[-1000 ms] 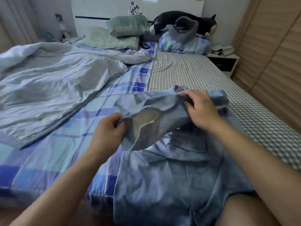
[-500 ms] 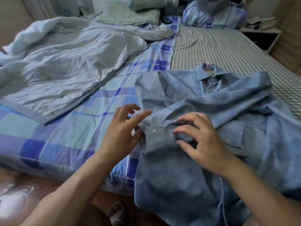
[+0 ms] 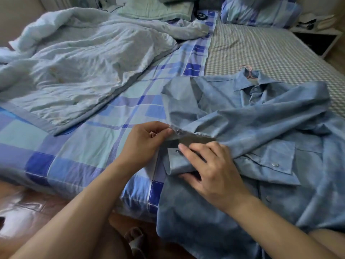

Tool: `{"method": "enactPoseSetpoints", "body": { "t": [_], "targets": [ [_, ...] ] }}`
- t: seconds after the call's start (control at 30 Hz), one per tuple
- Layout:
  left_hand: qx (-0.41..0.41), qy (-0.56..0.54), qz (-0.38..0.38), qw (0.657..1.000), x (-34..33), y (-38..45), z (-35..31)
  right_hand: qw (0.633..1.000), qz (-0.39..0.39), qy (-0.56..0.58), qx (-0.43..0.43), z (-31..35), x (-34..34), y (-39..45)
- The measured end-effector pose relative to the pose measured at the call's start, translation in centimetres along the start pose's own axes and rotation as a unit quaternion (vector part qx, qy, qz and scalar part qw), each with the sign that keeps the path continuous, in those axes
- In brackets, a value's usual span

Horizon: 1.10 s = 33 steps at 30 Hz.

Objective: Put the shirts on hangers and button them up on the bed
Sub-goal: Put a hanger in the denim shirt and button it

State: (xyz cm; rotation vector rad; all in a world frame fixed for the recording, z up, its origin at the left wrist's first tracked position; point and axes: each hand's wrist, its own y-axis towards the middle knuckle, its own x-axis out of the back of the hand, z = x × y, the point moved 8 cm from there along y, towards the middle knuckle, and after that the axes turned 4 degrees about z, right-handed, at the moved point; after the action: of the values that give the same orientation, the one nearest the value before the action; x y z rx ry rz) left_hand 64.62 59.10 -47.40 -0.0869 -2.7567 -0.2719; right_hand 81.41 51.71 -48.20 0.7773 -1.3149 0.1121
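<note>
A blue denim-look shirt (image 3: 261, 128) lies front up on the bed (image 3: 112, 137), its hem hanging over the near edge. A pink hanger (image 3: 247, 71) pokes out of the collar. One sleeve is folded across the chest, with its cuff (image 3: 177, 163) at the shirt's left side. My left hand (image 3: 147, 141) pinches the upper cuff flap by its snap. My right hand (image 3: 209, 171) grips the lower cuff flap, thumb underneath and fingers on top.
A rumpled pale blue quilt (image 3: 74, 62) covers the left of the bed. Pillows (image 3: 257, 12) and folded bedding (image 3: 155, 10) lie at the head. A white nightstand (image 3: 317, 36) stands at far right. Wooden floor (image 3: 24, 208) and a slipper (image 3: 134, 240) show below the bed edge.
The shirt was held up a second ago and now lies flat on the bed. Both hands have closed onto the sleeve cuff, the left from an open pose to a pinch.
</note>
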Motion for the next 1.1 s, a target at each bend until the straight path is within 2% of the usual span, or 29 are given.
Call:
{"method": "enactPoseSetpoints", "body": {
  "t": [0.07,0.17,0.3,0.4,0.53,0.67,0.8,0.9,1.0,1.1],
  "targets": [
    [-0.006,-0.034,0.015,0.999,-0.5,0.0,-0.2,1.0,0.013,0.003,-0.001,0.6,-0.2,0.1],
    [0.027,-0.085,0.053,0.995,-1.3,0.0,0.3,1.0,0.008,0.006,-0.002,1.2,-0.6,0.2],
    [0.079,-0.187,0.076,0.976,-1.7,0.2,1.2,0.994,-0.096,0.043,0.024,1.3,1.3,-0.6],
    [0.07,-0.253,0.065,0.963,-2.0,0.0,0.7,0.983,-0.153,0.093,0.048,0.6,3.8,-1.2],
    [0.044,-0.244,0.083,0.965,-3.4,-1.4,-0.6,0.969,-0.225,0.098,-0.014,-1.4,6.4,-1.3],
    [0.021,-0.24,0.139,0.961,-4.9,-2.8,-1.9,0.972,-0.211,0.104,-0.015,-1.4,5.7,-1.2],
    [-0.006,-0.243,0.102,0.965,-4.3,-3.1,-3.0,0.971,-0.213,0.109,-0.004,-0.9,5.6,-1.4],
    [0.01,-0.276,0.068,0.959,-3.7,-3.0,-2.7,0.967,-0.24,0.09,0.007,-0.6,6.5,-1.6],
    [0.014,-0.275,0.083,0.958,-3.8,-3.1,-2.4,0.963,-0.249,0.105,0.014,-0.7,6.9,-1.5],
    [0.034,-0.262,0.123,0.957,-4.6,-3.6,-2.2,0.965,-0.22,0.138,0.018,-1.3,6.5,-0.9]
  ]
}}
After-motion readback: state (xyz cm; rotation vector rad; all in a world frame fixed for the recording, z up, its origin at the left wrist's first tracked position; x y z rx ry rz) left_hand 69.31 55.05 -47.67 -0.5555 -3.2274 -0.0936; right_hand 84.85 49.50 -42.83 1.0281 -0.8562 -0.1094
